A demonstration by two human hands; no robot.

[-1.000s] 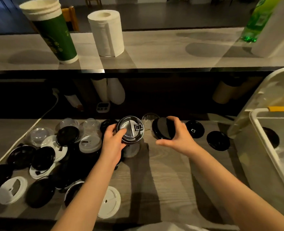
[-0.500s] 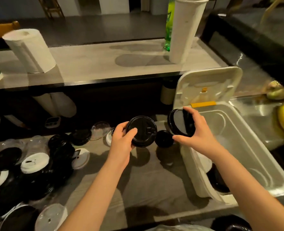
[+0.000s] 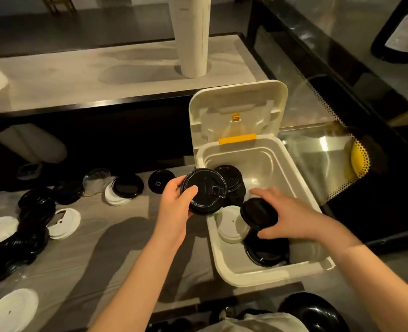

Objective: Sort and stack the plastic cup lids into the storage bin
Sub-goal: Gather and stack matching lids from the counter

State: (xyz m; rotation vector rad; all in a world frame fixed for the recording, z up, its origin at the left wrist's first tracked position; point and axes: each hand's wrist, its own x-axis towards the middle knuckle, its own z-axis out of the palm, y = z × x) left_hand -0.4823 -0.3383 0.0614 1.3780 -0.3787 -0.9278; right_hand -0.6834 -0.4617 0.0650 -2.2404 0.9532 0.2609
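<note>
1. Grey wood-grain table (image 3: 116, 248) fills the lower left of the frame. The white bin (image 3: 224, 264) stands at its right end, with its hinged cover (image 3: 238, 109) tipped up and back.
2. My left hand (image 3: 174, 207) grips a tabbed black lid (image 3: 204, 191) by the rim, thumb across its top, right at the bin's left wall in mid-frame.
3. My right hand (image 3: 291, 216) is down inside the bin, fingers curled over a second black lid (image 3: 258, 213), just above a white lid (image 3: 231, 224) leaning there.
4. A black stack (image 3: 229, 178) sits toward the back of the bin, and more dark lids (image 3: 265, 252) lie at the near end.
5. I judge these lids to be thin moulded plastic: almost weightless, springy and glossy enough to slip. Squeezed across the middle they would likely dent, so the rim is the place to hold. They should nest if set down level.
6. Loose lids (image 3: 30, 226), black, white and clear, overlap along the left edge of the frame.
7. Across the upper frame a raised counter (image 3: 78, 75) carries a tall white column (image 3: 189, 37). Dark glass runs down the right side, and the light is dim and warm.
</note>
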